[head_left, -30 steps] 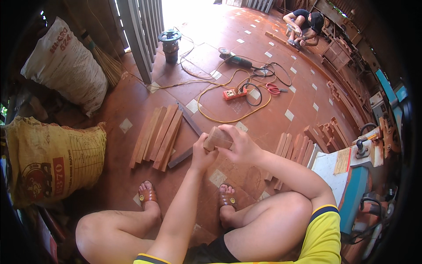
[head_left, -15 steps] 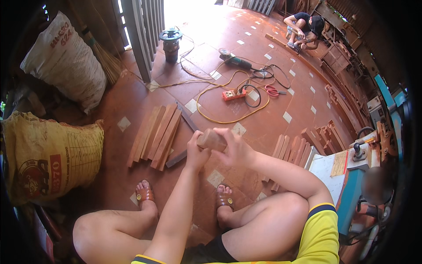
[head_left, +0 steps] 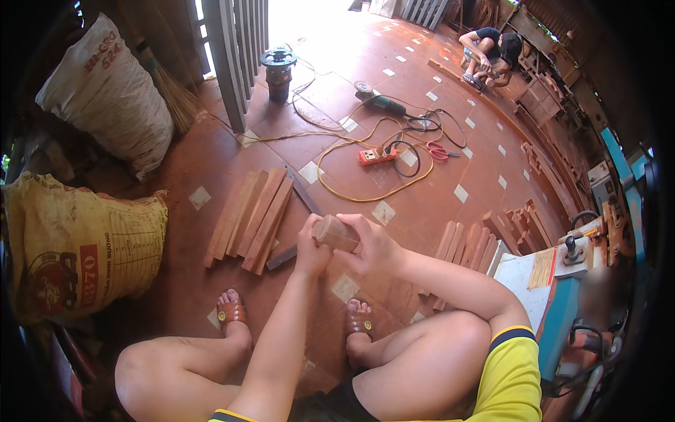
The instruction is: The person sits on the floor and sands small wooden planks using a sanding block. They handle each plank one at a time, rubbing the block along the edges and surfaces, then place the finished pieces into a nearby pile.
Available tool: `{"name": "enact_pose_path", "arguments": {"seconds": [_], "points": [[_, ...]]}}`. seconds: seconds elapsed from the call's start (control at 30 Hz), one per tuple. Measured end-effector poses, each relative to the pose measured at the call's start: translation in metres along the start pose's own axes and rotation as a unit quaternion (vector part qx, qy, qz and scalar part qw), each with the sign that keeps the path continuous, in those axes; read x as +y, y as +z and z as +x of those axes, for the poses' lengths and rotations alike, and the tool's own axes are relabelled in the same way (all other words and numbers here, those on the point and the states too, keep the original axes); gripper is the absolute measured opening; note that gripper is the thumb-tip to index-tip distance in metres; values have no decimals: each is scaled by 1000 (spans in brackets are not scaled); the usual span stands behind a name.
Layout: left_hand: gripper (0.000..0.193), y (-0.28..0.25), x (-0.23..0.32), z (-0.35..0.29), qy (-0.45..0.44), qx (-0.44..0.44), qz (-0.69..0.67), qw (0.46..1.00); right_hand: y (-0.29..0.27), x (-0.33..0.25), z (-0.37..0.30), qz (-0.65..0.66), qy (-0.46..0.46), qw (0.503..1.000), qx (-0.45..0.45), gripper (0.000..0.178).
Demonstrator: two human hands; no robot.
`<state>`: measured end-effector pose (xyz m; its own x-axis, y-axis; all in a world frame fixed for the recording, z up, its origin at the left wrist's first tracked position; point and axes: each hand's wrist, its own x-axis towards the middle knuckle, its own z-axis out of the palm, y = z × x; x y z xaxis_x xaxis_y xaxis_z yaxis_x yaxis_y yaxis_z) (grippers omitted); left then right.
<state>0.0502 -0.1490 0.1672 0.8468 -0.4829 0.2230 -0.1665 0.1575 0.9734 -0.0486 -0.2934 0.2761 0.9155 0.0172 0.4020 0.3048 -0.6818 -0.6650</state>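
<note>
Both my hands hold a short, thick wooden block with a flat end, raised above the floor between my knees. My left hand wraps the near left end of the wooden block. From the right, my right hand grips its other end with thumb and fingers. Part of the block is covered by my fingers. Beneath and left of my hands lie dark metal bars at an angle; my hands hide where they would meet. Beside them on the tiles rests a row of wooden strips.
More wooden strips lie right, by a teal-and-white machine. Ahead are an angle grinder, orange power strip, red scissors, looping cords and a router-like tool. Sacks stand left. A person crouches far right.
The block has tilted and turned slightly in my hands, showing more of its round-looking end. Both hands have dropped a little. The view has shifted slightly.
</note>
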Motion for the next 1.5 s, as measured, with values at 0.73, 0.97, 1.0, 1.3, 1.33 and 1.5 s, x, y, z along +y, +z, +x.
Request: {"name": "enact_pose_path", "arguments": {"seconds": [0.73, 0.97, 1.0, 1.3, 1.33, 1.5], "points": [[31, -9, 2, 1, -58, 23, -111, 992, 29, 5, 13, 98, 159, 981, 54, 65], [35, -28, -1, 3, -60, 33, -113, 991, 33, 9, 16, 53, 62, 997, 0, 67], [30, -32, 0, -1, -61, 23, -112, 992, 34, 17, 16, 60, 123, 991, 1, 69], [20, -89, 10, -16, -170, 99, -270, 943, 25, 38, 0, 231, 458, 851, -111, 82], [21, -94, 7, -16, -174, 104, -298, 933, 22, 36, -2, 223, 477, 839, -137, 83], [19, -84, -4, -24, -155, 121, -392, 899, 14, 28, -9, 172, 505, 819, -210, 84]]}}
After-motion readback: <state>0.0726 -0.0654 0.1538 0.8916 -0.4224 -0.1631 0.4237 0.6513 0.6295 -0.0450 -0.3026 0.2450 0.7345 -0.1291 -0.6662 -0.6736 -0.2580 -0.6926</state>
